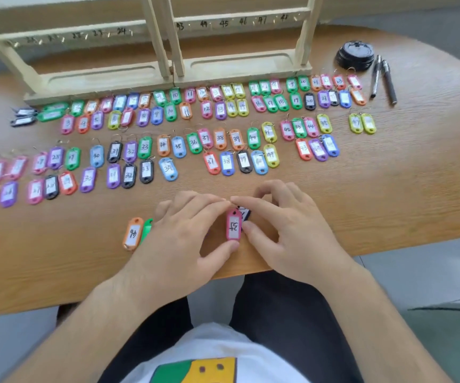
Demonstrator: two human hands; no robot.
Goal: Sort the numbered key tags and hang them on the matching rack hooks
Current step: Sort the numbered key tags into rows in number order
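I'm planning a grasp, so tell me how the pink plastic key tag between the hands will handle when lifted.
The pink plastic key tag is probably stiff: it holds a flat oblong shape between the left hand and right hand. It looks small and thin, so likely light. Its smooth shell may slip from the fingers.
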